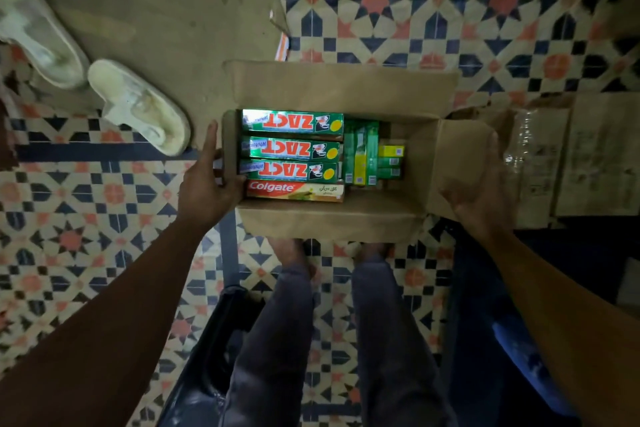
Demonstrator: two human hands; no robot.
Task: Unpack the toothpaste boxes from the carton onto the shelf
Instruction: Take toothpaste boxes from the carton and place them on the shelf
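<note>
1. Legs: grey cloth trousers (381, 340), softly creased, ending in bare feet (291, 250) at the near middle.
2. Left hand (207, 191): grips the carton's left wall, with the thumb hooked over the rim and one finger straight along the outside.
3. Right hand (481, 184): lies against the opened right flap. It is blurred, so the state of the fingers cannot be told.
4. Carton (332, 222): brown board, rectangular, flaps folded outward, just beyond the feet. Whether it rests on the floor or is lifted is unclear.
5. Contents, left: three glossy green Zact boxes (291, 147), long and slim, lying flat side by side. One red-and-cream Colgate box (294, 191) lies along the near wall.
6. Contents, middle: smaller boxes (363, 156), green and yellow, packed on edge, with bare carton bottom to their right.
7. Floor (450, 10): patterned tiles in cream, navy and orange, open at the far right.
8. Far left: flattened cardboard sheet (156, 21), with two worn white slippers (138, 107) at its left edge.
9. Right: second carton (595, 156), printed and taped, close to the flap.
</note>
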